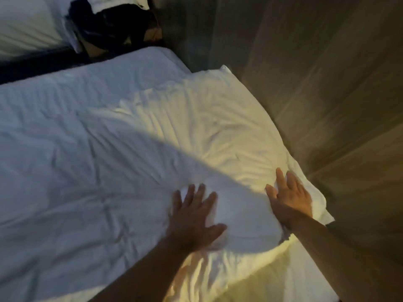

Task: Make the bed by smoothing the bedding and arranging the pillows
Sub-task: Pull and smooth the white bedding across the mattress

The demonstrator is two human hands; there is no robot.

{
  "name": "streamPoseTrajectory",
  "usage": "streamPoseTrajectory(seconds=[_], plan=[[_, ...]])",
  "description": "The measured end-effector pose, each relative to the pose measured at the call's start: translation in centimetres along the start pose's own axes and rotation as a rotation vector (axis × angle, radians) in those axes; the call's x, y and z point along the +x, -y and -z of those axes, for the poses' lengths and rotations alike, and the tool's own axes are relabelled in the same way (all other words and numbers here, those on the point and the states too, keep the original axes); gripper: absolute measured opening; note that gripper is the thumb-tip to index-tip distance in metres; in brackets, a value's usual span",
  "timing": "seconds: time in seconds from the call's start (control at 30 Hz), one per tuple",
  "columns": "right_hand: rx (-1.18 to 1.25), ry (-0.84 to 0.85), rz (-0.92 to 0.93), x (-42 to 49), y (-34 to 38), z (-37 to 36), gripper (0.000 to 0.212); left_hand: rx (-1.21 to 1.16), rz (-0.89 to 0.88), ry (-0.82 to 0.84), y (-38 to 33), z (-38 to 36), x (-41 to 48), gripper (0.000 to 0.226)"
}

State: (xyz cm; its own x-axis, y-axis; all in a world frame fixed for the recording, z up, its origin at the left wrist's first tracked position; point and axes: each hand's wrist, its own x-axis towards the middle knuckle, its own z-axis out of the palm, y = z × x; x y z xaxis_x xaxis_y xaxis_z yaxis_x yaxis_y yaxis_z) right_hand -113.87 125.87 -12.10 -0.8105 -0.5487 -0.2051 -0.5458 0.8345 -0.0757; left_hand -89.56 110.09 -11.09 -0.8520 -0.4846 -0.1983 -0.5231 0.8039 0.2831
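Bedding fills our view: a wrinkled white duvet [87,149] covers the bed, and a plump white pillow [207,131] lies at its head against the brown wooden headboard [327,94]. Beyond a dark gap stands a second white bed [28,25] with dark clothing [113,25] heaped beside it. We press our left hand [194,216] and right hand [287,199] flat on the pillow's near edge, fingers spread, gripping nothing.

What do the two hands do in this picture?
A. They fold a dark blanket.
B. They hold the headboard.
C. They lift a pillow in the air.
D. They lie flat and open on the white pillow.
D: the left hand and the right hand both rest palm down, fingers spread, on the white pillow, which lies on the bed.
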Motion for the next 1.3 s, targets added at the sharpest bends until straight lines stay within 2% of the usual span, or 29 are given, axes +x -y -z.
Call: streamPoseTrajectory(seconds=[0.07, 0.13, 0.27, 0.4, 0.47, 0.6, 0.67, 0.73, 0.83, 0.9, 0.97, 1.07, 1.13, 1.3], plan=[[0.068, -0.080, 0.006, -1.9, 1.5, 2.1, 0.065, -0.047, -0.003, -0.053, 1.6, 2.6, -3.1, 0.073], [0.195, -0.162, 0.087, -4.2, 4.7, 3.7, 0.068, -0.098, 0.073, -0.166, 4.6, 4.8, -7.2, 0.065], [0.248, -0.121, 0.411, -9.0, 16.4, 3.9, 0.069, -0.046, 0.355, -0.271, 14.8, 8.4, -16.1, 0.075], [0.138, -0.011, 0.729, -12.3, 29.7, 2.7, 0.065, 0.054, 0.599, -0.284, 25.5, 12.3, -23.0, 0.086], [0.125, -0.023, 0.841, -13.3, 35.8, 2.3, 0.066, 0.119, 0.711, -0.327, 30.5, 14.1, -25.3, 0.089], [0.058, 0.018, 0.990, -14.2, 46.3, 1.5, 0.067, 0.278, 0.851, -0.264, 39.3, 15.2, -28.8, 0.089], [0.028, 0.030, 1.001, -13.1, 50.0, 1.1, 0.063, 0.250, 0.859, -0.221, 42.4, 15.1, -29.2, 0.084], [0.086, 0.021, 0.905, -10.5, 53.0, 1.1, 0.056, 0.156, 0.820, -0.215, 45.1, 15.5, -28.2, 0.068], [-0.194, 0.031, 0.887, -6.7, 55.8, 0.2, 0.059, 0.108, 0.679, -0.241, 48.4, 16.0, -25.7, 0.044], [-0.300, 0.051, 0.895, -6.2, 56.3, -1.7, 0.063, 0.150, 0.632, -0.196, 49.9, 15.3, -24.3, 0.051], [-0.233, -0.030, 0.866, -7.1, 55.9, -3.9, 0.064, 0.176, 0.688, -0.173, 50.2, 13.3, -23.9, 0.065], [-0.124, -0.160, 0.850, -7.9, 55.1, -6.3, 0.061, 0.179, 0.753, -0.294, 49.0, 9.8, -24.1, 0.071], [-0.089, -0.169, 0.850, -7.3, 55.0, -7.1, 0.059, 0.154, 0.763, -0.364, 48.8, 8.5, -23.7, 0.073], [-0.112, -0.182, 0.847, -6.0, 55.7, -8.9, 0.061, 0.173, 0.757, -0.419, 49.9, 6.8, -22.3, 0.069]])
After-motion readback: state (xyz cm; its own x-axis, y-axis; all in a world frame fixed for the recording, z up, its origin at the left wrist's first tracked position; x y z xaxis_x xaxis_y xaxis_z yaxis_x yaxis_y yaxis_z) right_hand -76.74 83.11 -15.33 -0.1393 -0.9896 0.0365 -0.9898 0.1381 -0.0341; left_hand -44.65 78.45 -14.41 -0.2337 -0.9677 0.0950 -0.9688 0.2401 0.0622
